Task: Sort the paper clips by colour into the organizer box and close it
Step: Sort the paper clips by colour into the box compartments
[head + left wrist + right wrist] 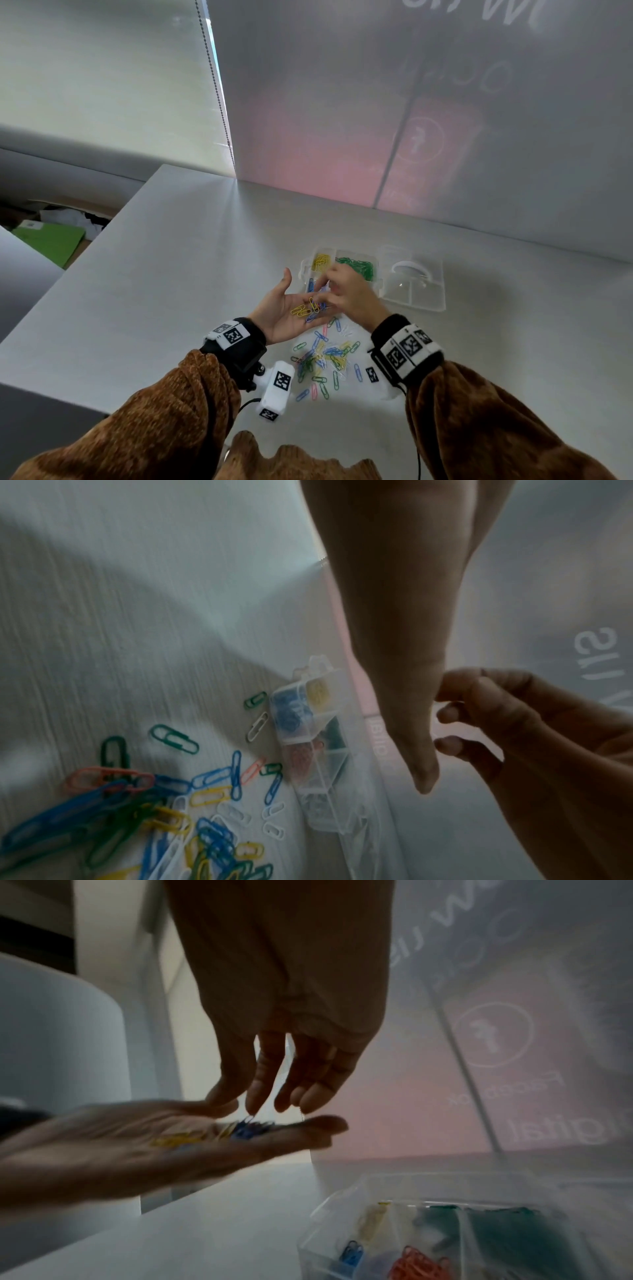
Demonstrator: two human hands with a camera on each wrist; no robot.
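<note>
My left hand (291,303) is held palm up over the white table, open, with several yellow and blue paper clips (308,308) lying on it. My right hand (342,291) reaches down onto that palm; in the right wrist view its thumb and index fingertip (253,1107) close on a blue clip (250,1125). Just behind the hands the clear organizer box (379,284) stands open, with yellow clips (322,262), green clips (356,266) and blue clips (311,284) in separate compartments. Red clips (418,1264) fill another. Its lid (414,287) lies flat to the right.
A loose pile of mixed coloured clips (322,358) lies on the table (171,274) between my wrists, near the front edge. A translucent wall (411,120) rises close behind the box. The table's left edge drops to a floor with a green folder (48,240).
</note>
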